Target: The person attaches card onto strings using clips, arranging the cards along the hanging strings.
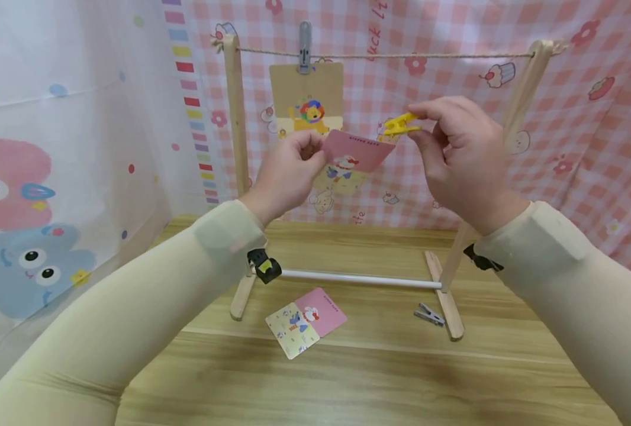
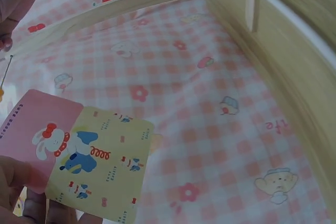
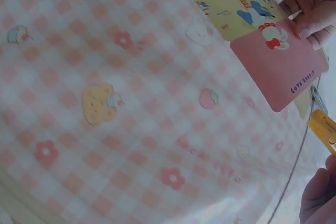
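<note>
My left hand (image 1: 289, 171) pinches a pink and pale-yellow card (image 1: 359, 152) by its left edge, thumb in front. A white rabbit with a red bow is printed on the card, seen whole in the left wrist view. To the right of it, my right hand (image 1: 462, 157) pinches a yellow clothespin (image 1: 401, 124) between thumb and fingers, its tip close to the card's upper right corner. Both hands are below the string (image 1: 379, 55) of a wooden frame. From that string a grey clothespin (image 1: 305, 47) holds a tan card with a lion (image 1: 307, 89), partly covered by the left hand and held card.
A second rabbit card (image 1: 326, 313) lies on the wooden table (image 1: 369, 378). Another grey clothespin (image 1: 429, 315) lies beside the right foot (image 1: 446, 302) of the frame. A white rod (image 1: 358, 279) joins the frame's posts low down. Checked pink cloth (image 1: 395, 201) hangs behind.
</note>
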Available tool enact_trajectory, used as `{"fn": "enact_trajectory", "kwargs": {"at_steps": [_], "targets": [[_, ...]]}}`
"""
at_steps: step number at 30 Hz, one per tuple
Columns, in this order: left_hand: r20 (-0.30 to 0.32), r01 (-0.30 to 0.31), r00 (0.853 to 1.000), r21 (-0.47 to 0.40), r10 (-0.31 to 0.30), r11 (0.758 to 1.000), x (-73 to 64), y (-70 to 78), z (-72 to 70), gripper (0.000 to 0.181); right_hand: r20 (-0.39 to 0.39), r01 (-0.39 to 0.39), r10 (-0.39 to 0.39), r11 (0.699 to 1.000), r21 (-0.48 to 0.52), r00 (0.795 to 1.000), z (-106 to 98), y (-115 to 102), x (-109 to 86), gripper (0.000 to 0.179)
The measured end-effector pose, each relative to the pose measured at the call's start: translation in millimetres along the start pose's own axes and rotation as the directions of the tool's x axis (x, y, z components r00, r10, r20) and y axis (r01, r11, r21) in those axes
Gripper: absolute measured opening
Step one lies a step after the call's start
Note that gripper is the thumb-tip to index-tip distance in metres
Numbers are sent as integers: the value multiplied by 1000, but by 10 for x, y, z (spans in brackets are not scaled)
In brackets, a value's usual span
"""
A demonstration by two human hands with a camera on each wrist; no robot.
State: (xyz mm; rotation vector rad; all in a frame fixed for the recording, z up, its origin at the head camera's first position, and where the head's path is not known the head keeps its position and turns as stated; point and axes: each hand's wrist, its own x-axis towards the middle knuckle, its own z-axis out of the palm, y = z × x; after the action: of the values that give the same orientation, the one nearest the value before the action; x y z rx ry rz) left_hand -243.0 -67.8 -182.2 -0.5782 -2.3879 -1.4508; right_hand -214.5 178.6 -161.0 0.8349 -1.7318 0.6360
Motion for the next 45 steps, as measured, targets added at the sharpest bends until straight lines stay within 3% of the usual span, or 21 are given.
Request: {"fn": "enact_trajectory", "kwargs": {"at_steps": [6,13,18,30,37,45], "targets": [[-35,-11,999,2,11,1000,78,137,13,14,-57,-38,38,999,3,998,-31,-15,201,15],[-46,28,999,-1,-28,1000,83,258,13,13,-76,-29,27,999,-23,997,-82,-25,357,15],[-55,-5,998,16,6,1000,127,358,10,12,-94,-45,42,999,-30,995,-103,-6,466,15],[-11,4,1000,-97,-5,995,306,625,107,17,-69,-40,33,994,-104,997,-84,68,673,16],[-40,53,998,-87,-57,995,394,665,120,21,-15,41,-45,980,-194,999,-80,138,722,24],[-47,95,994,-72,-98,993,466,647,117,27,43,-1,9,980,-201,999,-58,137,751,24]]}}
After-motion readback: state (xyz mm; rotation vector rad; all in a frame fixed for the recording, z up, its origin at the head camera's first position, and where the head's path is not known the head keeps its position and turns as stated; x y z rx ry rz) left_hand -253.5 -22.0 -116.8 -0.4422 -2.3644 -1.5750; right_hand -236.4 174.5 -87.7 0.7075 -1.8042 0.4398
